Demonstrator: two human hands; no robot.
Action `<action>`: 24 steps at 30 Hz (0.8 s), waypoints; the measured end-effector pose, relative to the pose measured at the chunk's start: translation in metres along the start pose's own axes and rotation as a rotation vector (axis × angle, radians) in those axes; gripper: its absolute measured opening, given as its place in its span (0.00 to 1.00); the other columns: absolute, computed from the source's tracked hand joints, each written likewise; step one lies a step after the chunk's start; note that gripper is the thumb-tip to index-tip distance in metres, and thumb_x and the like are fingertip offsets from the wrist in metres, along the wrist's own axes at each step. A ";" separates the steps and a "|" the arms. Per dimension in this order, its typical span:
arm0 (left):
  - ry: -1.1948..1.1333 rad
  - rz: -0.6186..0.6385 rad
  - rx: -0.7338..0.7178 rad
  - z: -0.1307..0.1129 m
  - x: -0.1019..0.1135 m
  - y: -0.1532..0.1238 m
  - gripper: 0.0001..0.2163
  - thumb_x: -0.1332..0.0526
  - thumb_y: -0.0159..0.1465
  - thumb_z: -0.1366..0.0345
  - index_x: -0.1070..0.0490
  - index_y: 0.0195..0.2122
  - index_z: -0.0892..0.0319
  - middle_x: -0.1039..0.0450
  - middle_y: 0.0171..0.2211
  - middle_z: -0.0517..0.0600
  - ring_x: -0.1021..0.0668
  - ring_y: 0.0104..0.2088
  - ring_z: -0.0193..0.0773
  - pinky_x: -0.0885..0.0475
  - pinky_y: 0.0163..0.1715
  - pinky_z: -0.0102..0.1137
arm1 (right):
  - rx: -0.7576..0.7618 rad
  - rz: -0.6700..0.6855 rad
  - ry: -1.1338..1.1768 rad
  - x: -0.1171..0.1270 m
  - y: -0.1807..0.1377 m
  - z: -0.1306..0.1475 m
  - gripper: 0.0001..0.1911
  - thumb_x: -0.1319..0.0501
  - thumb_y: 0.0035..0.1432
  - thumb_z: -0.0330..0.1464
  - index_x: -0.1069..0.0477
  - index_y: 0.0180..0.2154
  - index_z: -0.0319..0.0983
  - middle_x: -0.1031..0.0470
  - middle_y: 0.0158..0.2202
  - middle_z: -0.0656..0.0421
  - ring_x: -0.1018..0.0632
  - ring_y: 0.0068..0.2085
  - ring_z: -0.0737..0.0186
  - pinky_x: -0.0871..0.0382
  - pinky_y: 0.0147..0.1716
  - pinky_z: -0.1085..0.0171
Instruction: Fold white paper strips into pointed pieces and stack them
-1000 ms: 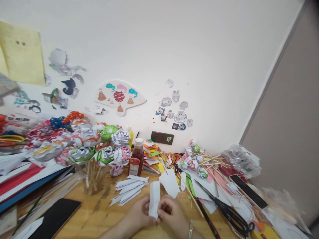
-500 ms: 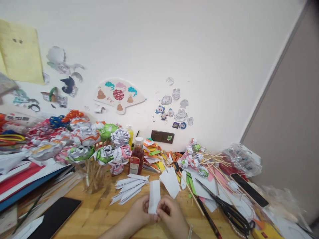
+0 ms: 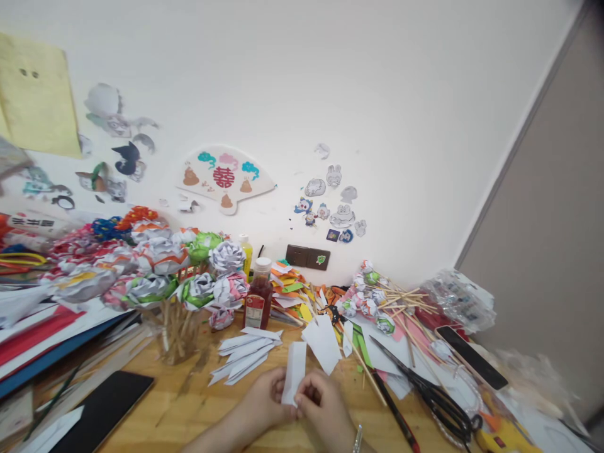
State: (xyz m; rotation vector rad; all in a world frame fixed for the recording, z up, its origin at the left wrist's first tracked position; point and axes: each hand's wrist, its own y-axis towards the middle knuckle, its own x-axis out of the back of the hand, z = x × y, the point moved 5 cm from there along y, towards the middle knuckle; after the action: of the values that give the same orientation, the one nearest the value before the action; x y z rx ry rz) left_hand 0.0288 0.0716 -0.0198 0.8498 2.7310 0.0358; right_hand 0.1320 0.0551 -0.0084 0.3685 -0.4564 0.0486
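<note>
A narrow white paper strip (image 3: 295, 371) stands upright between my two hands, with a lengthwise crease showing. My left hand (image 3: 270, 397) pinches its lower left edge. On the lower right edge, the thumb and finger of my right hand (image 3: 321, 399) are closed on the same strip. The fingertips of both hands nearly meet at its bottom end. Just beyond my left hand lies a fanned pile of folded white strips (image 3: 248, 355). Larger white paper pieces (image 3: 323, 346) lie past my right hand.
Paper flowers on sticks (image 3: 174, 289) stand at the left, behind a black phone (image 3: 104, 409). A sauce bottle (image 3: 257, 299) is at the back. Black scissors (image 3: 438, 402), a second phone (image 3: 472, 357), thin sticks (image 3: 365, 362) and a yellow tool (image 3: 504, 437) crowd the right side.
The paper strip has tilted slightly to the right at its top. Both hands keep their grip in nearly the same place.
</note>
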 end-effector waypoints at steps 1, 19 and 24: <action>0.003 -0.011 0.011 -0.001 -0.001 0.000 0.17 0.34 0.38 0.76 0.34 0.30 0.63 0.27 0.27 0.48 0.26 0.30 0.39 0.34 0.30 0.29 | 0.000 -0.001 -0.012 0.000 0.000 0.001 0.07 0.45 0.40 0.20 0.36 0.21 0.36 0.37 0.21 0.64 0.33 0.24 0.68 0.42 0.24 0.71; 0.025 -0.034 0.112 -0.001 -0.003 -0.004 0.18 0.34 0.36 0.75 0.33 0.31 0.63 0.27 0.25 0.47 0.27 0.26 0.36 0.35 0.27 0.28 | -0.155 -0.010 0.380 -0.006 -0.003 -0.009 0.14 0.44 0.39 0.22 0.40 0.31 0.40 0.37 0.22 0.66 0.32 0.21 0.68 0.39 0.16 0.71; 0.016 -0.020 0.170 -0.009 -0.007 -0.009 0.19 0.33 0.37 0.71 0.33 0.32 0.62 0.27 0.23 0.47 0.27 0.24 0.36 0.36 0.24 0.27 | -0.190 0.030 0.519 -0.003 0.004 -0.014 0.10 0.40 0.43 0.34 0.39 0.28 0.38 0.36 0.17 0.66 0.32 0.17 0.69 0.41 0.15 0.72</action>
State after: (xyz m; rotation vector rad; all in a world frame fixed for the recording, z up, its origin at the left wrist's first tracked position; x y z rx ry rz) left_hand 0.0275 0.0609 -0.0104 0.8702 2.7877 -0.1969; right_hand 0.1343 0.0640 -0.0203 0.1514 0.0482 0.1254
